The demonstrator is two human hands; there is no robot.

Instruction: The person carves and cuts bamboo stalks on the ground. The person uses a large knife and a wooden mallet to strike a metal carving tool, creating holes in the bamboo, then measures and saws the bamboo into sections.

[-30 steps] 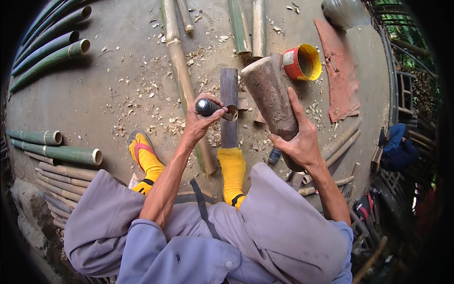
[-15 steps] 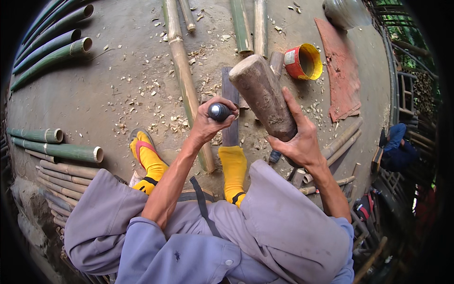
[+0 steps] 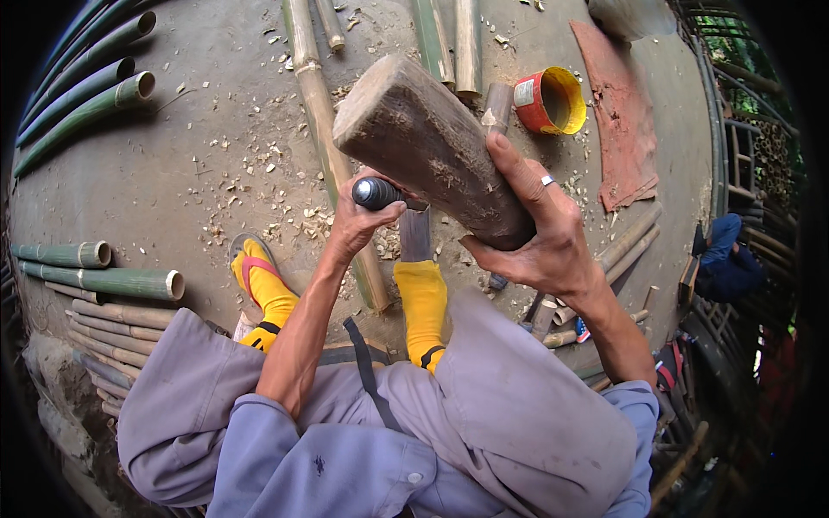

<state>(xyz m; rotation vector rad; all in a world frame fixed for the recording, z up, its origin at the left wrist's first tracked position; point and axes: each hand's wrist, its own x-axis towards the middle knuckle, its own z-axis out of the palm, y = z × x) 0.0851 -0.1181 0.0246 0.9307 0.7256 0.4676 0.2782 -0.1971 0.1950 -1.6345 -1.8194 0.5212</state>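
My left hand [image 3: 350, 226] is closed around the black handle of a chisel [image 3: 376, 193]. The handle's shiny metal cap faces up; its blade is mostly hidden. A thick, rough wooden mallet [image 3: 436, 142] is gripped by my right hand [image 3: 548, 229], and its broad end rises to the upper left, above the left hand. Under both hands lies a dark wooden strip [image 3: 415, 235], largely covered by the mallet. My foot in a yellow sock [image 3: 420, 302] is at the strip's near end.
Wood chips [image 3: 259, 173] litter the ground. A long bamboo pole [image 3: 315, 104] runs just left of the strip. Ahead right stand a red and yellow bucket [image 3: 550, 102] and a reddish flat sheet [image 3: 615, 121]. Green bamboo poles [image 3: 112, 272] lie left; another person [image 3: 730, 263] is far right.
The mallet has swung up and left, so it appears larger and covers more of the strip. My left hand has shifted slightly left with the chisel.
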